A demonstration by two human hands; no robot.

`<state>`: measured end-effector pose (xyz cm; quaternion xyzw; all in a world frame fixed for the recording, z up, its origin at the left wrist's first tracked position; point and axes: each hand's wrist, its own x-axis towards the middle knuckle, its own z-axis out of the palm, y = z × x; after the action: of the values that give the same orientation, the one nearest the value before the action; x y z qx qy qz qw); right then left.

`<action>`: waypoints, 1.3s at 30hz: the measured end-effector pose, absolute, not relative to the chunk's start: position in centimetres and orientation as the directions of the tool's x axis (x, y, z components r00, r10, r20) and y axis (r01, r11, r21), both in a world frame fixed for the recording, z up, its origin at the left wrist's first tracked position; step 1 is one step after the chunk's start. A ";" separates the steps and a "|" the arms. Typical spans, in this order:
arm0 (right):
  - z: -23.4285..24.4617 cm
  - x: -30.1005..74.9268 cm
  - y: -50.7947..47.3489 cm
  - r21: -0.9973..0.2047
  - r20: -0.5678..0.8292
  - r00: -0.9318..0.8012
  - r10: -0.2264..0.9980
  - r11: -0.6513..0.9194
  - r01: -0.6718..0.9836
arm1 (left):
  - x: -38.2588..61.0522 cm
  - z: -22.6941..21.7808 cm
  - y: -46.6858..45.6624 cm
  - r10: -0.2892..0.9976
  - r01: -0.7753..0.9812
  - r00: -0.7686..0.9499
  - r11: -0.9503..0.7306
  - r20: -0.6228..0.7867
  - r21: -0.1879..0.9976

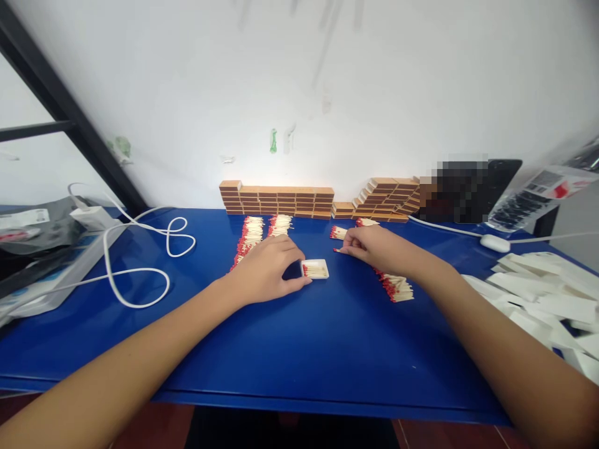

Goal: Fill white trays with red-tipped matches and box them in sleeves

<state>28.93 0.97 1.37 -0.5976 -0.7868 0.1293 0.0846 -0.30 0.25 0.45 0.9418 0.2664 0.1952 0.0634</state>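
- Labels: in the right part of the frame, a white label with barcode-like print on a clear plastic bag [517,198]; at the left edge, another on crumpled dark grey packaging [65,224]; lettering on both too small and blurred to read.
- At the centre, a small white rectangular tray [315,263], lying on a glossy blue table [299,355], with red-tipped wooden matches [314,270] inside, heads toward the left.
- Left of centre, a bare left hand [269,269], thumb and forefinger curved apart in a C and clamped on the tray's left end.
- Right of centre, a bare right hand [367,244], well apart from the left, thumb and fingers pinched together on a small red-tipped piece [337,250]; exact match count hard to tell.
- Just beyond the left hand, two long rows of matches [253,229]; around the right hand, further heaps of matches [397,288].
- Along the white wall [299,81] at mid-frame, a low stack of brown and orange cardboard boxes [278,202], plus a stepped stack [390,196] to the right.
- At the right edge, a loose pile of folded white card pieces [547,302]; at the left, a looping white cable [107,265].
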 end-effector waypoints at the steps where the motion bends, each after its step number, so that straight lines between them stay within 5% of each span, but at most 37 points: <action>1: 1.5 28.9 0.9 -0.319 -0.014 -0.278 0.961 0.259 0.912 | -0.3 0.4 0.3 0.528 0.479 0.781 -0.849 0.333 0.223; 13: 2.2 28.4 0.2 -0.211 -0.072 -0.271 0.960 0.250 0.945 | -0.3 0.3 0.2 0.523 0.478 0.779 -0.853 0.347 0.210; 20: 3.3 25.9 -2.0 -0.373 0.045 -0.397 0.917 0.384 0.845 | -0.2 0.4 0.1 0.528 0.483 0.767 -0.849 0.365 0.213; 28: 2.6 25.2 -2.2 -0.377 0.123 -0.433 0.893 0.446 0.812 | -0.1 0.2 0.1 0.532 0.480 0.764 -0.846 0.365 0.231; 33: 1.8 29.5 1.2 -0.242 0.343 -0.260 0.903 0.352 0.904 | -0.2 0.0 0.2 0.528 0.473 0.774 -0.849 0.349 0.236; 39: 0.2 30.6 2.6 -0.159 0.214 -0.332 0.919 0.368 0.916 | 0.3 1.4 -1.1 0.365 0.402 0.746 -0.914 0.556 0.060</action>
<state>30.56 2.59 0.16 -0.5622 -0.8160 0.0046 0.1346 0.27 -1.11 1.37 0.9339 0.2053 0.2909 -0.0320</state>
